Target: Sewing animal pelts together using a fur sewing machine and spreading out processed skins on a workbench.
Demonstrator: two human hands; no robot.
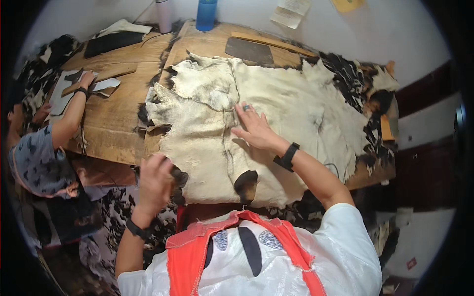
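— Where did the hide (pixel 276 123) lie, and how much room was there around it?

— It was spread flesh side up, pale and creased, across the right part of the wooden table (pixel 118 118). Its near edge hung just over the table's front edge, right against the person's orange apron (pixel 190 251). The far and right edges were ragged, with black-and-white hair showing along them, and on the right they ran to the end of the table. To the left the board lay bare up to where a second person (pixel 39 158) worked, well apart. Beyond the hide, a dark flat piece (pixel 249 51) and a wooden strip (pixel 271 43) lay near the wall, with a blue bottle (pixel 206 14) and a pale one (pixel 164 15) at the back edge.

— And the hands?

— The right hand (pixel 254 128) lay flat on the middle of the hide, fingers spread wide, palm down, a ring on one finger and a black band on the wrist; the forearm came in from the lower right. The left hand (pixel 155 180) was closed on the hide's near left edge, at a dark hairy fringe, knuckles up, arm rising from below.

— The other person?

— One hand (pixel 88 79) rested on a wooden block (pixel 98 78) over a grey cut piece (pixel 61 96).
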